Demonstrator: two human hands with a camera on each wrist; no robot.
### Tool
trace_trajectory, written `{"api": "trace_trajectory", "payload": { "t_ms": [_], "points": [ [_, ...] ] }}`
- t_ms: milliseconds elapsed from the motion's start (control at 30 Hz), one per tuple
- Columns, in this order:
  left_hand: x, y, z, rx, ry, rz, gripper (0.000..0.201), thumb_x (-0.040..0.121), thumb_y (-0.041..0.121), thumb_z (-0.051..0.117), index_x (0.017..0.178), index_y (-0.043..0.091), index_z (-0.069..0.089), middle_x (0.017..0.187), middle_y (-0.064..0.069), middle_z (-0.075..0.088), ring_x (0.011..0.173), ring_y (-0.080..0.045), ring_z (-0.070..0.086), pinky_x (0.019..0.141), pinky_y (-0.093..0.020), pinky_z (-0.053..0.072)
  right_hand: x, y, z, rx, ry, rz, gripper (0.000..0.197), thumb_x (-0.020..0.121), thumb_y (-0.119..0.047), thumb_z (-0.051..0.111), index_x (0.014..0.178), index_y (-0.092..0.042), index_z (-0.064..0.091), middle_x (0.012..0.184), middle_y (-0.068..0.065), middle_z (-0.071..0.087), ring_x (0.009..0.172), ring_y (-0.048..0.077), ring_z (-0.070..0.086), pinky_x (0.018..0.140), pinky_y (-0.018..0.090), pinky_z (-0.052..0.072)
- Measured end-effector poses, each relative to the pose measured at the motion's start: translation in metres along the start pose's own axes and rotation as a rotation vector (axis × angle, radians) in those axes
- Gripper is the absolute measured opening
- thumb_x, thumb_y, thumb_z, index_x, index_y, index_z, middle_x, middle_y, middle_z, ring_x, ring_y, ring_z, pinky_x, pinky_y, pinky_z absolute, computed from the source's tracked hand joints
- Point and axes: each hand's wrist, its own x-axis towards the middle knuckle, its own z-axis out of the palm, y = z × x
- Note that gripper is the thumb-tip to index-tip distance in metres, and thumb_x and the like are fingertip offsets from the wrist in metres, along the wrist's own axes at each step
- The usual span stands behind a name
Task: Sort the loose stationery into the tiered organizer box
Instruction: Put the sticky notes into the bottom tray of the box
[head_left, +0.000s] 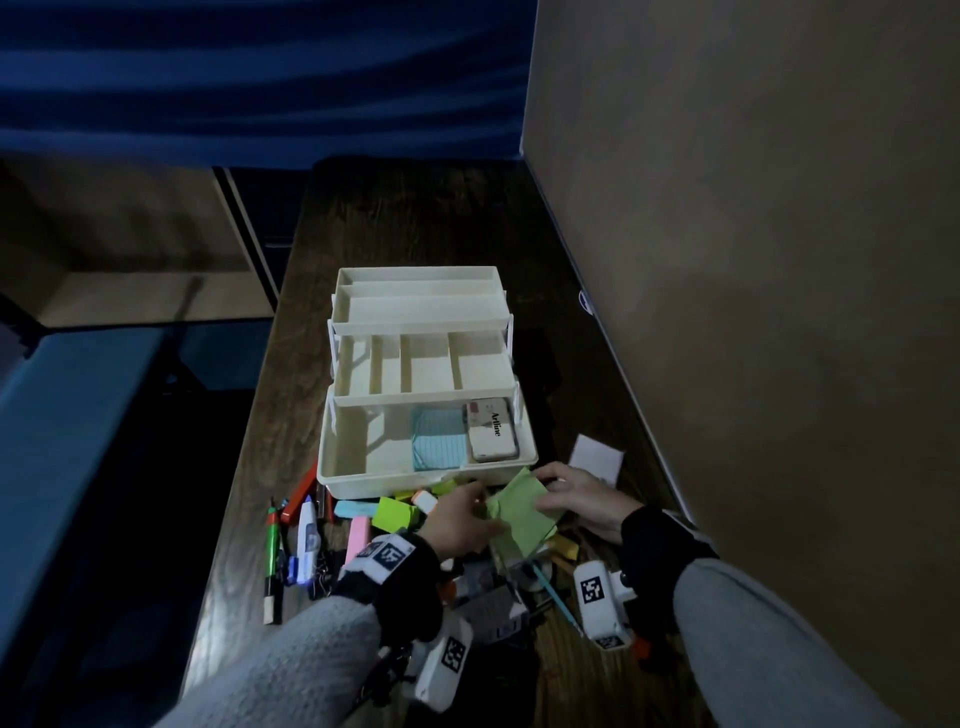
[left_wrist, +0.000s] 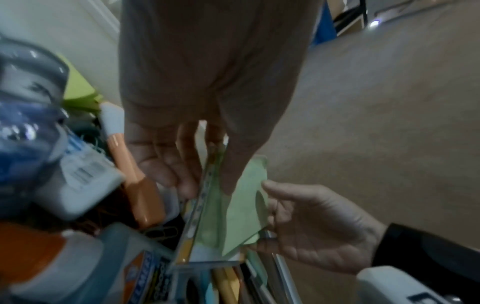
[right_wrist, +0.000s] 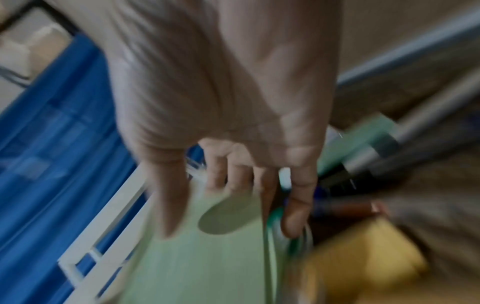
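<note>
Progress is early. The organizer box (head_left: 426, 374) stands open on the counter (head_left: 415, 223); its two upper tiers appear empty, and the bottom tray holds only a blue pad (head_left: 440, 437) and a white case (head_left: 491, 429). The left hand (head_left: 460, 519) and right hand (head_left: 584, 501) both pinch a green paper pad (head_left: 522, 512) just before the box. Most loose stationery (head_left: 311, 530) remains unsorted on the counter.
</note>
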Motion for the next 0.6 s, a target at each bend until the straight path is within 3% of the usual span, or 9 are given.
{"api": "trace_trajectory", "payload": {
  "t_ms": [33, 100, 133, 200, 267, 367, 433, 533, 600],
  "points": [
    [-0.004, -0.003, -0.005, -0.015, -0.003, 0.023, 0.028, 0.084, 0.023, 0.069, 0.103, 0.010, 0.054, 0.108, -0.016, 0.065, 0.097, -0.030, 0.062, 0.080, -0.039, 0.050, 0.002, -0.004, -0.006, -0.045, 0.028, -0.013, 0.025, 0.088, -0.017, 0.065, 0.113, -0.014, 0.060, 0.103, 0.008, 0.067, 0.092, 0.018, 0.063, 0.072, 0.025, 0.048],
    [-0.013, -0.011, -0.017, 0.007, 0.041, 0.086, 0.031, 0.084, 0.022, 0.069, 0.111, 0.014, 0.056, 0.101, -0.008, 0.065, 0.088, -0.024, 0.060, 0.073, -0.030, 0.046, 0.011, -0.009, -0.023, -0.097, 0.218, -0.032, 0.017, 0.088, -0.022, 0.066, 0.103, -0.014, 0.063, 0.097, 0.008, 0.065, 0.083, 0.016, 0.060, 0.069, 0.028, 0.045],
    [-0.017, -0.016, -0.024, 0.001, 0.069, 0.106, 0.033, 0.085, 0.022, 0.068, 0.115, 0.017, 0.056, 0.094, -0.001, 0.063, 0.081, -0.018, 0.058, 0.068, -0.026, 0.044, 0.019, -0.010, -0.033, -0.170, 0.347, -0.033, 0.018, 0.089, -0.017, 0.064, 0.106, -0.012, 0.061, 0.104, 0.012, 0.062, 0.087, 0.020, 0.058, 0.073, 0.031, 0.046],
    [-0.026, -0.028, -0.037, -0.063, 0.106, 0.102, 0.023, 0.087, 0.022, 0.067, 0.107, 0.020, 0.056, 0.086, 0.005, 0.060, 0.074, -0.013, 0.057, 0.063, -0.021, 0.046, 0.036, -0.006, -0.051, -0.474, 0.529, 0.018, 0.037, 0.089, -0.005, 0.056, 0.125, -0.011, 0.052, 0.130, 0.016, 0.047, 0.113, 0.030, 0.049, 0.095, 0.040, 0.044],
    [-0.035, -0.040, -0.048, -0.156, 0.127, 0.072, 0.014, 0.090, 0.022, 0.064, 0.098, 0.016, 0.054, 0.090, 0.001, 0.062, 0.075, -0.014, 0.061, 0.060, -0.022, 0.049, 0.048, -0.001, -0.062, -0.708, 0.521, 0.113, 0.061, 0.087, -0.001, 0.050, 0.144, -0.014, 0.032, 0.150, 0.012, 0.028, 0.135, 0.035, 0.029, 0.111, 0.044, 0.031],
    [-0.048, -0.052, -0.060, -0.345, 0.174, 0.034, 0.016, 0.093, 0.018, 0.059, 0.097, 0.006, 0.050, 0.090, -0.004, 0.064, 0.078, -0.018, 0.067, 0.062, -0.029, 0.054, 0.061, 0.006, -0.066, -0.810, 0.391, 0.215, 0.081, 0.086, -0.008, 0.060, 0.152, -0.017, 0.014, 0.158, 0.009, 0.016, 0.143, 0.035, 0.016, 0.116, 0.044, 0.024],
    [-0.054, -0.057, -0.063, -0.528, 0.198, -0.001, 0.021, 0.094, 0.017, 0.056, 0.101, 0.000, 0.046, 0.083, 0.002, 0.066, 0.072, -0.014, 0.070, 0.058, -0.029, 0.054, 0.066, 0.010, -0.066, -0.849, 0.366, 0.245, 0.084, 0.083, -0.012, 0.066, 0.151, -0.020, 0.017, 0.154, 0.013, 0.015, 0.141, 0.036, 0.019, 0.114, 0.043, 0.028],
    [-0.058, -0.059, -0.065, -0.650, 0.235, -0.024, 0.004, 0.097, 0.023, 0.051, 0.100, 0.021, 0.050, 0.094, 0.002, 0.065, 0.073, -0.007, 0.069, 0.061, -0.027, 0.055, 0.065, 0.011, -0.065, -0.831, 0.428, 0.289, 0.081, 0.075, -0.018, 0.075, 0.142, -0.020, 0.030, 0.143, 0.017, 0.018, 0.133, 0.037, 0.024, 0.109, 0.044, 0.034],
    [-0.058, -0.058, -0.066, -0.689, 0.239, -0.033, 0.006, 0.098, 0.029, 0.049, 0.103, 0.025, 0.049, 0.100, -0.003, 0.063, 0.082, -0.013, 0.067, 0.069, -0.033, 0.057, 0.061, 0.011, -0.066, -0.754, 0.503, 0.267, 0.068, 0.076, -0.017, 0.075, 0.133, -0.010, 0.039, 0.139, 0.019, 0.024, 0.128, 0.038, 0.032, 0.105, 0.041, 0.038]
  ]
}}
